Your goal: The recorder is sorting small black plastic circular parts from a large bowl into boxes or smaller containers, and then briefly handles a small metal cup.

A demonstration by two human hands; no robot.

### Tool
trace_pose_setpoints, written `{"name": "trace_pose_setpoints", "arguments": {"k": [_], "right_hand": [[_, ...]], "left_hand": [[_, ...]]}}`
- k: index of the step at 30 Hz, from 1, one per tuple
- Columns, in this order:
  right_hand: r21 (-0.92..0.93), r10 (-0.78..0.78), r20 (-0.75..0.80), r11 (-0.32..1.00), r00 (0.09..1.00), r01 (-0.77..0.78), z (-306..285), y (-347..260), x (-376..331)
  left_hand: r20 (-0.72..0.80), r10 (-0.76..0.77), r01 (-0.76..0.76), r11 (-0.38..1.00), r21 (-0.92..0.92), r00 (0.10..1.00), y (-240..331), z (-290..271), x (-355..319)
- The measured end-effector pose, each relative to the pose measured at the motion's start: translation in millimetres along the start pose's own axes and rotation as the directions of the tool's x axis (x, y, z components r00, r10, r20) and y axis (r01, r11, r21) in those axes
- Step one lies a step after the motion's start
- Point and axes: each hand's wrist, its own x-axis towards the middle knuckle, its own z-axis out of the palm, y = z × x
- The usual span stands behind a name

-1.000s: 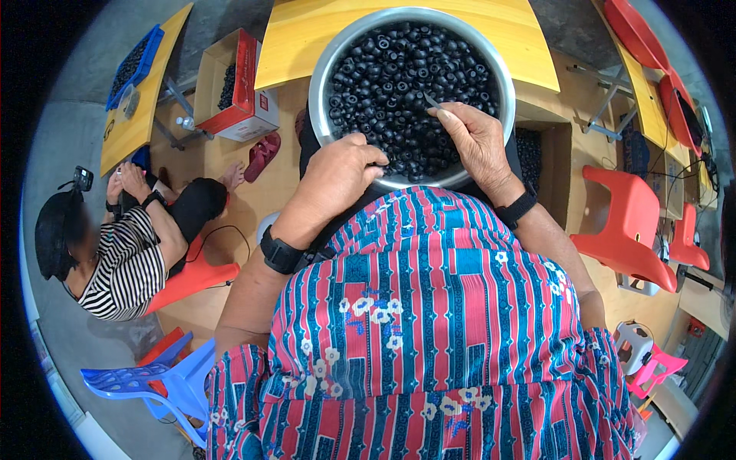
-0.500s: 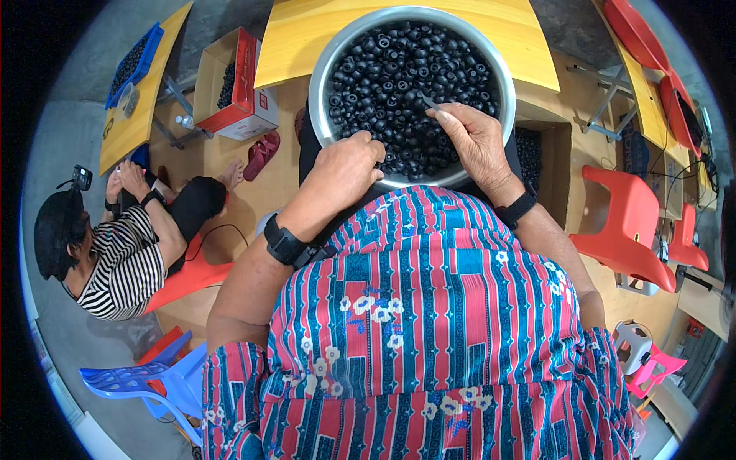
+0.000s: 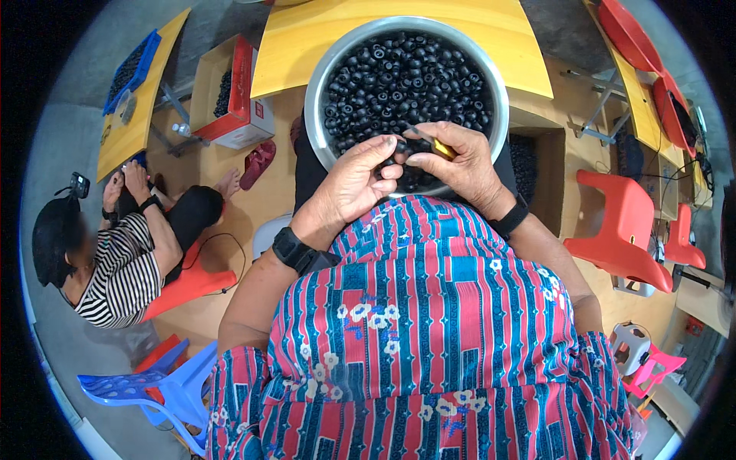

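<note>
Two-handed at near rim of bowl [image 3: 313, 107] | left hand [image 3: 349, 184]: fingers pinched round black piece [image 3: 401, 146] | right hand [image 3: 468, 165]: gripping yellow-handled tool [image 3: 444, 149] | carton [image 3: 241, 80] off table's [image 3: 280, 50] left edge | tool tip indistinct

Left hand [image 3: 354, 182] pinches a little black piece [image 3: 401, 146], right hand [image 3: 464, 162] has a yellow tool [image 3: 444, 149] just beside it, big metal basin [image 3: 314, 107] of more under both, yellow bench [image 3: 284, 54] past them.

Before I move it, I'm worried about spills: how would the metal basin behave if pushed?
The metal basin is probably heavy, given the many black pieces inside. Its metal rim looks stiff, so it likely won't flex. The rounded pieces could roll if it tips.
</note>
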Motion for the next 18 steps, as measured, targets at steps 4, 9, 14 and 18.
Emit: {"name": "trace_pose_setpoints", "arguments": {"k": [4,9,14,18], "right_hand": [[-0.053,0.042,0.054,0.998,0.998,-0.039,-2.1,-2.4,2.2],[-0.091,0.035,0.08,0.995,0.996,-0.027,-2.0,-4.2,2.3],[0.033,0.054,0.096,0.998,0.994,-0.057,1.5,-11.8,2.7],[-0.009,0.077,0.113,0.997,0.991,-0.076,-0.5,-10.7,4.9]], "left_hand": [[0.013,-0.033,0.033,0.997,-0.066,0.999,-8.2,4.5,2.4],[-0.039,0.024,-0.022,0.997,0.069,0.999,-10.1,14.7,2.3],[-0.019,0.021,-0.018,0.988,0.151,1.0,-8.5,19.8,1.2],[0.034,0.008,-0.012,0.992,0.129,0.999,-9.2,13.6,1.0]]}}
